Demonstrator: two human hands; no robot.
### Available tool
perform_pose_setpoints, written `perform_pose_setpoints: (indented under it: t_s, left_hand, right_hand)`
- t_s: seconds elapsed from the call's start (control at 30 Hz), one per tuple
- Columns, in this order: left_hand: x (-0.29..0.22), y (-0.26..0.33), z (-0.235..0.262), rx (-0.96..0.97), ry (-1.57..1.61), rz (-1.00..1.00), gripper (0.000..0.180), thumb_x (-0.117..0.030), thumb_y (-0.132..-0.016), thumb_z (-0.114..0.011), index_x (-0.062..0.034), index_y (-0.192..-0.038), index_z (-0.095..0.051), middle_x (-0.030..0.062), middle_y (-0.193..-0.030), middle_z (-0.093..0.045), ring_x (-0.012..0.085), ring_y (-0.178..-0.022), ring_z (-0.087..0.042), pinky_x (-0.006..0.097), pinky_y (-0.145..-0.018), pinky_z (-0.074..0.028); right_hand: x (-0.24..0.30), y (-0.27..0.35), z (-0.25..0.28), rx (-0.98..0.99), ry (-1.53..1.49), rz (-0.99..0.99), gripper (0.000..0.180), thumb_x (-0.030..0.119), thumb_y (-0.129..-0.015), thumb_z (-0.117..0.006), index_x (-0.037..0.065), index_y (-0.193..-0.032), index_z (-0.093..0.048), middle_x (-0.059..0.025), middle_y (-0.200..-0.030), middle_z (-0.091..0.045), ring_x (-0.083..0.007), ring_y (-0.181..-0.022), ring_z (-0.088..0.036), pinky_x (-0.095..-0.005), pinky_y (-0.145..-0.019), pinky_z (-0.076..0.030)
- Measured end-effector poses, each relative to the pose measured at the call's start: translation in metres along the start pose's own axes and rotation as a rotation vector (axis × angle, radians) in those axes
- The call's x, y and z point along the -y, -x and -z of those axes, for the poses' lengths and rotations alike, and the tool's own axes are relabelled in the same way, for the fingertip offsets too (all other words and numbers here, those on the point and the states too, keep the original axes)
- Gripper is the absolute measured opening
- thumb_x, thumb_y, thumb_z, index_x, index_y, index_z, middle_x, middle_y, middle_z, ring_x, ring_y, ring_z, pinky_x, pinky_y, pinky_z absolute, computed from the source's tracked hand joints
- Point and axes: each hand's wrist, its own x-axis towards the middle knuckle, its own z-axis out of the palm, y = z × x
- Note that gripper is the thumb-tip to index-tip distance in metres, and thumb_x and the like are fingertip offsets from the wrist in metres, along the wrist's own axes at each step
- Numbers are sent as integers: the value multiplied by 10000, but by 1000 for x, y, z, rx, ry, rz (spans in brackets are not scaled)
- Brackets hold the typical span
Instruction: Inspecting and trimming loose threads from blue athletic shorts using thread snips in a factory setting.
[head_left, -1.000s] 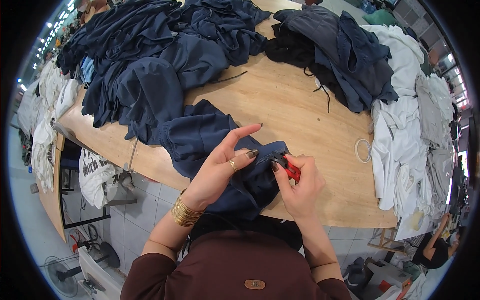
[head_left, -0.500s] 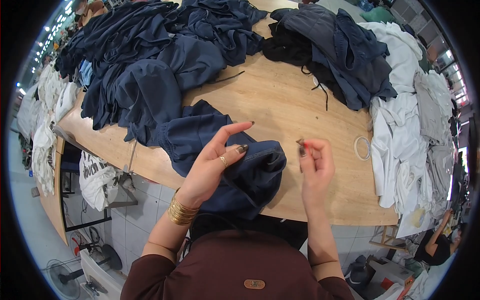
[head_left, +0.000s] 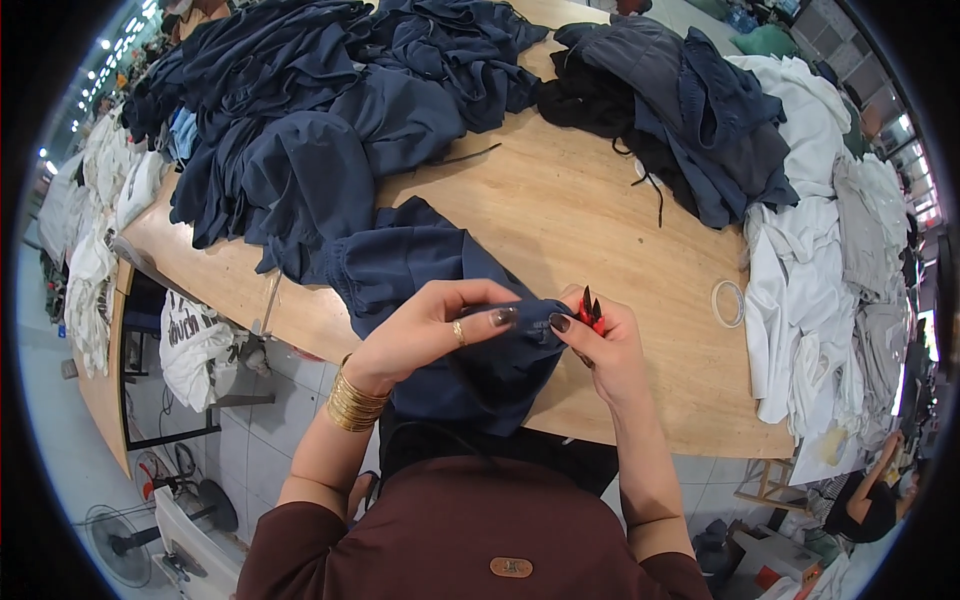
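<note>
A navy garment with a gathered elastic edge lies at the near side of the table, partly bunched up. My left hand is closed on a fold of it, thumb on top. Opposite, my right hand pinches the same stretch of cloth between thumb and forefinger. Small thread snips with red on the handles and dark pointed blades are tucked in my right hand, blades pointing away from me. The cloth is drawn up between both hands, and its lower part hangs toward my lap.
Piles of navy clothes cover the far left of the table. Dark garments are heaped at the far right, white ones along the right edge. A tape roll lies nearby. A fan stands lower left.
My right hand has moved left onto the cloth and now pinches it, with the snips showing. My left fingers have closed on the fabric, which is lifted between both hands.
</note>
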Motion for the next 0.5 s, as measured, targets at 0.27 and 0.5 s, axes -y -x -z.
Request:
perform_pose_setpoints:
  t_s: [0.27,0.5]
  left_hand:
    - [6,-7,5,54,-128,-84,147,-130,-903,-591,6,-926,-640,-65,-742,-489,11,-694,-428,173,-637,-360]
    - [8,-9,-3,12,31,17,201,-122,-903,-587,32,-1017,-651,-6,-898,-650,16,-813,-548,169,-745,-438]
  right_hand:
    - [7,7,-5,-64,-62,17,96,81,-854,-640,-1,-846,-590,23,-747,-568,-33,-706,-490,-184,-638,-384]
    - [8,9,-2,-345,826,511,264,184,-821,-684,8,-993,-590,-40,-763,-537,-131,-697,-542,-220,-607,-423]
